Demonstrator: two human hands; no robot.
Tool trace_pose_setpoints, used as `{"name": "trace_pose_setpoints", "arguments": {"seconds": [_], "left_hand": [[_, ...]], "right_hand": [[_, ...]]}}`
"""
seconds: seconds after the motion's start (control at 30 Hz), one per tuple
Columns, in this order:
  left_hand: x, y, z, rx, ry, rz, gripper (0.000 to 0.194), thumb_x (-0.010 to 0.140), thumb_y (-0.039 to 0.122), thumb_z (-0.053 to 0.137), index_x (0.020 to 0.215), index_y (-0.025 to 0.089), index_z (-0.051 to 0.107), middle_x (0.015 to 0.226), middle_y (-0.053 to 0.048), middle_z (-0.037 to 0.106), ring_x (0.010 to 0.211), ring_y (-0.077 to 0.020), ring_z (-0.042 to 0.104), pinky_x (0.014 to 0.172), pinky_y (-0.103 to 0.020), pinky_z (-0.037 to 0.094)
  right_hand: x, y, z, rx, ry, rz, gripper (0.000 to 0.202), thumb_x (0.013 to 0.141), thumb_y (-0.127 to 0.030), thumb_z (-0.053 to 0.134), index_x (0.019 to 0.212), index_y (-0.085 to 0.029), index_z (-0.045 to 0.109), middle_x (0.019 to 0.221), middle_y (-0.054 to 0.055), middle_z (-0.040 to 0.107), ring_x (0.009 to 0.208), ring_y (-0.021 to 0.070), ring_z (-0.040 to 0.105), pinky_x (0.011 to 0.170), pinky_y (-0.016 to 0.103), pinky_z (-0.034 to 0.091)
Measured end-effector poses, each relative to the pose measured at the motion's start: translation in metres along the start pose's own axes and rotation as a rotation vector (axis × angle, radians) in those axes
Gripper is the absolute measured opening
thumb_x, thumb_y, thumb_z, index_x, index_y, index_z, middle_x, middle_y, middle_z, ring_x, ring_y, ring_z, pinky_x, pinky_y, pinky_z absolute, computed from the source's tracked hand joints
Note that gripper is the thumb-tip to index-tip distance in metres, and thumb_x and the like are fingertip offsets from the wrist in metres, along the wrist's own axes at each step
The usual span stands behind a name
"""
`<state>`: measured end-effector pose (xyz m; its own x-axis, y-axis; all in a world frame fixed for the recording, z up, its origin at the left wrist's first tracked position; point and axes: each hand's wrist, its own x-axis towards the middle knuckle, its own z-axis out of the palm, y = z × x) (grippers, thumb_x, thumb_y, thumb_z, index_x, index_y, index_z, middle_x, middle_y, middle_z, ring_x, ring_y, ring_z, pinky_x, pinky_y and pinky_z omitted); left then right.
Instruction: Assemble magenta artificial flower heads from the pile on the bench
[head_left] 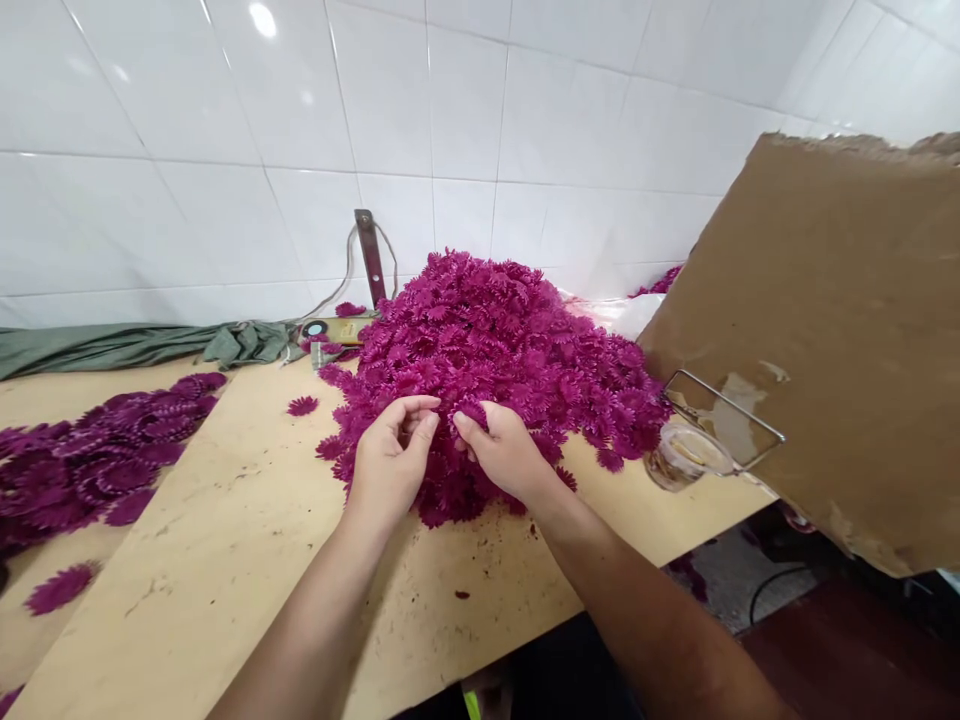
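A large heap of magenta fabric flowers stands on the pale table against the tiled wall. At the heap's front edge, my right hand pinches one magenta flower between thumb and fingers. Just to its left, a small gap away, my left hand has its fingers curled and its thumb near the index fingertip. Whether anything lies between those fingertips is too small to tell.
Darker purple flowers are piled at the left. Green cloth lies along the wall, near a strip of metal. On the right are a clear cup, a wire frame and a large cardboard sheet.
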<state>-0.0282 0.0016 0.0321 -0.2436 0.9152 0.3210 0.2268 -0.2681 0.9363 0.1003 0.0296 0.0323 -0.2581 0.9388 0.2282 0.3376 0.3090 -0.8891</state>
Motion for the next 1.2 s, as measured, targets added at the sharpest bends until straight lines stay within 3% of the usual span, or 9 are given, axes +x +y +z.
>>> {"name": "trace_pose_setpoints", "arguments": {"seconds": [0.27, 0.47, 0.6, 0.77, 0.87, 0.93, 1.0, 1.07, 1.2], "left_hand": [[-0.005, -0.002, 0.009, 0.126, -0.043, 0.131, 0.027, 0.073, 0.034, 0.054, 0.090, 0.015, 0.063, 0.078, -0.004, 0.061, 0.070, -0.0143, 0.057, 0.065, -0.027, 0.047], [-0.003, 0.008, 0.017, 0.172, -0.074, 0.281, 0.025, 0.074, 0.032, 0.056, 0.093, 0.019, 0.065, 0.092, -0.005, 0.064, 0.086, -0.0166, 0.058, 0.082, -0.030, 0.045], [0.004, 0.016, 0.020, 0.123, -0.151, 0.196, 0.017, 0.072, 0.031, 0.057, 0.074, 0.018, 0.067, 0.074, -0.003, 0.065, 0.072, -0.0154, 0.059, 0.072, -0.028, 0.046], [0.024, 0.018, 0.017, -0.095, -0.009, -0.045, 0.018, 0.064, 0.033, 0.062, 0.062, 0.015, 0.061, 0.060, 0.000, 0.061, 0.057, -0.0123, 0.054, 0.059, -0.025, 0.043], [0.042, 0.015, 0.006, -0.184, 0.229, -0.098, 0.019, 0.067, 0.034, 0.059, 0.065, 0.016, 0.057, 0.055, 0.002, 0.056, 0.050, -0.0096, 0.048, 0.054, -0.023, 0.041], [0.053, 0.010, -0.004, -0.177, 0.386, -0.063, 0.016, 0.068, 0.032, 0.056, 0.068, 0.016, 0.056, 0.057, 0.003, 0.055, 0.050, -0.0087, 0.048, 0.055, -0.023, 0.042], [0.060, 0.003, -0.011, -0.101, 0.382, 0.005, 0.016, 0.064, 0.028, 0.059, 0.075, 0.016, 0.058, 0.069, 0.001, 0.060, 0.060, -0.0101, 0.053, 0.064, -0.024, 0.046], [0.061, -0.005, -0.014, 0.004, 0.291, 0.050, 0.026, 0.061, 0.025, 0.063, 0.085, 0.016, 0.061, 0.085, -0.003, 0.063, 0.076, -0.0140, 0.057, 0.077, -0.028, 0.046], [0.054, -0.021, -0.008, 0.130, 0.245, 0.092, 0.034, 0.065, 0.025, 0.058, 0.097, 0.017, 0.063, 0.104, -0.007, 0.062, 0.094, -0.0193, 0.057, 0.091, -0.036, 0.042]], "right_hand": [[0.007, 0.004, -0.005, 0.183, 0.045, 0.033, 0.042, 0.082, -0.048, 0.038, 0.052, -0.020, 0.031, 0.044, -0.007, 0.027, 0.039, 0.0053, 0.026, 0.043, 0.023, 0.025], [0.002, -0.003, -0.008, 0.252, -0.140, 0.152, 0.053, 0.078, -0.064, 0.035, 0.049, -0.019, 0.035, 0.037, -0.006, 0.033, 0.035, 0.0056, 0.030, 0.039, 0.022, 0.025], [-0.002, -0.003, -0.011, 0.387, -0.214, 0.129, 0.058, 0.078, -0.067, 0.028, 0.051, -0.018, 0.041, 0.042, -0.003, 0.041, 0.039, 0.0068, 0.037, 0.042, 0.023, 0.031], [-0.009, -0.007, -0.020, 0.332, -0.238, -0.011, 0.040, 0.083, -0.048, 0.041, 0.058, -0.018, 0.041, 0.051, -0.005, 0.041, 0.047, 0.0065, 0.038, 0.050, 0.023, 0.033], [-0.012, -0.011, -0.030, 0.216, -0.211, -0.059, 0.029, 0.082, -0.033, 0.046, 0.058, -0.017, 0.042, 0.055, -0.005, 0.040, 0.051, 0.0064, 0.036, 0.054, 0.023, 0.034], [-0.012, -0.010, -0.036, 0.256, -0.202, -0.029, 0.020, 0.078, -0.028, 0.050, 0.062, -0.017, 0.047, 0.060, -0.004, 0.044, 0.055, 0.0071, 0.041, 0.056, 0.023, 0.038], [-0.010, -0.006, -0.042, 0.339, -0.178, 0.051, 0.009, 0.074, -0.026, 0.053, 0.073, -0.016, 0.053, 0.067, -0.002, 0.051, 0.059, 0.0087, 0.048, 0.058, 0.024, 0.042], [-0.006, -0.002, -0.045, 0.381, -0.129, 0.108, 0.014, 0.072, -0.024, 0.054, 0.083, -0.016, 0.055, 0.070, 0.000, 0.054, 0.060, 0.0097, 0.051, 0.057, 0.025, 0.043], [0.002, 0.003, -0.045, 0.277, -0.026, -0.020, 0.014, 0.075, -0.029, 0.050, 0.068, -0.017, 0.049, 0.060, -0.003, 0.046, 0.054, 0.0083, 0.042, 0.054, 0.024, 0.037]]}}
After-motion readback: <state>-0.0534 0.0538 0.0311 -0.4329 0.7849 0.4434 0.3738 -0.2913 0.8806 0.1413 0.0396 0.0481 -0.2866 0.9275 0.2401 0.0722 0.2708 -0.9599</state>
